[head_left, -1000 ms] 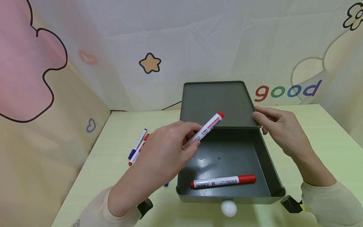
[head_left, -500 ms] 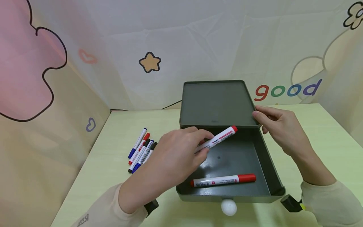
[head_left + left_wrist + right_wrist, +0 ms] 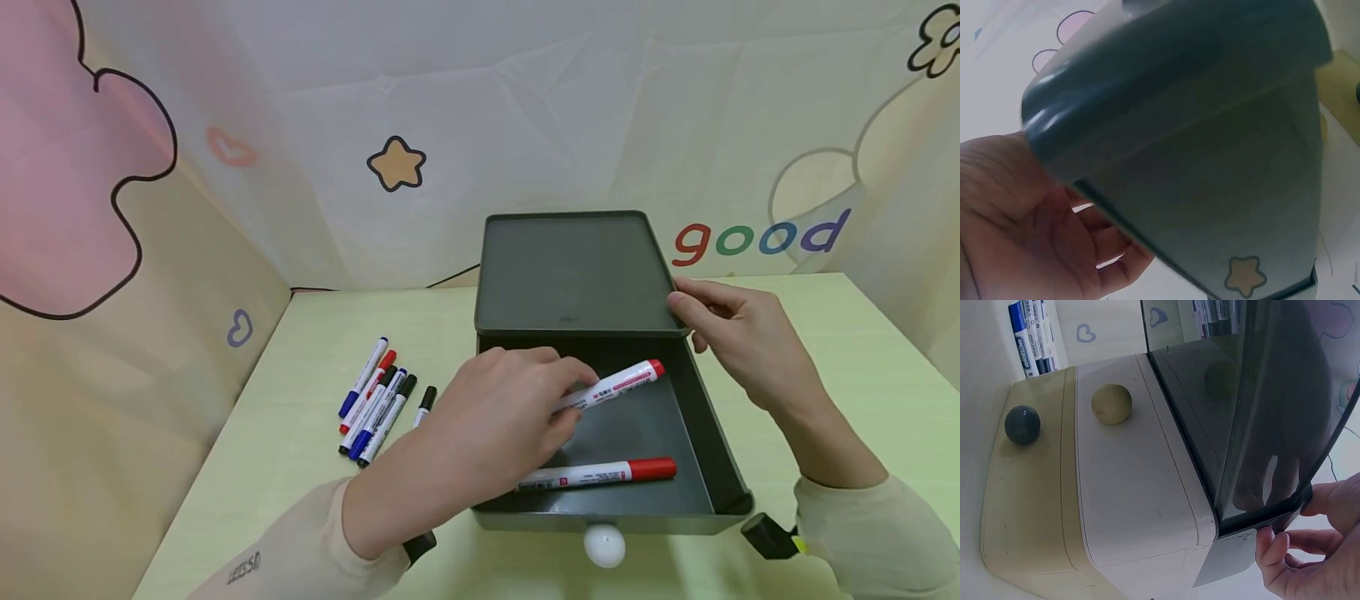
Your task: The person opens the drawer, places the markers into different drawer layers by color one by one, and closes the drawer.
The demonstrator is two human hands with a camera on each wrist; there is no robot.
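Observation:
My left hand (image 3: 495,408) reaches over the open dark grey drawer (image 3: 615,525) and pinches a white marker with a red end (image 3: 618,383) between thumb and fingers. Inside that drawer, near its front wall, lies a red-capped marker (image 3: 600,475), partly covered by the left hand. My right hand (image 3: 750,342) grips the right front corner of the drawer cabinet's dark top (image 3: 573,271). In the right wrist view its fingertips pinch the dark edge. The left wrist view shows the left hand (image 3: 1029,231) beside the grey drawer; the held marker is hidden there.
Several capped markers (image 3: 386,421) in blue, red and black lie left of the drawer, with one black-capped marker (image 3: 425,404) apart. A white knob (image 3: 604,546) projects from the drawer front. The right wrist view shows a yellow drawer (image 3: 1029,494) and a pale drawer (image 3: 1135,475), each with a knob.
The left hand has moved right and down over the drawer with the marker, which now lies flatter. More markers on the table have come into sight. The right hand has stayed put.

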